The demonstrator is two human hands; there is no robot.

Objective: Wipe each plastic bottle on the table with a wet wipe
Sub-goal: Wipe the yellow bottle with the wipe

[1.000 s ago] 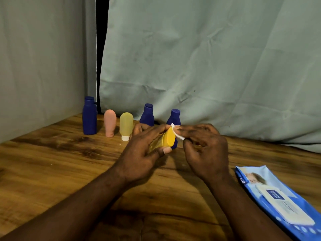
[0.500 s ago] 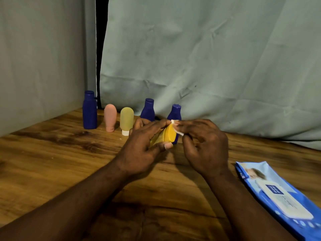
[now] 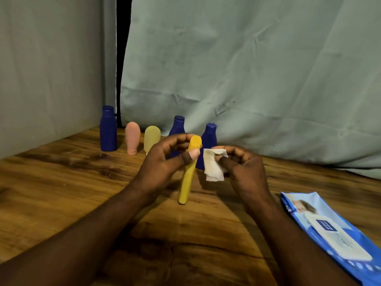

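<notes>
Likely mid-task: left hand (image 3: 162, 162) pinches the yellow bottle (image 3: 188, 180), right hand (image 3: 245, 168) holds the wipe (image 3: 212, 168) at its 3 o'clock; five bottles (image 3: 152, 139) at 11 o'clock may await wiping

Brown wooden table (image 3: 61, 182): grainy, slight sheen. Slim yellow plastic bottle (image 3: 186, 182): matt. White fibrous wet wipe (image 3: 212, 168): crumpled. Blue plastic wipes pack (image 3: 334, 230): glossy.

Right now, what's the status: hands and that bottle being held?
Left hand grips yellow bottle near top. Right hand pinches wet wipe beside it, not touching. Nothing between them.
</notes>
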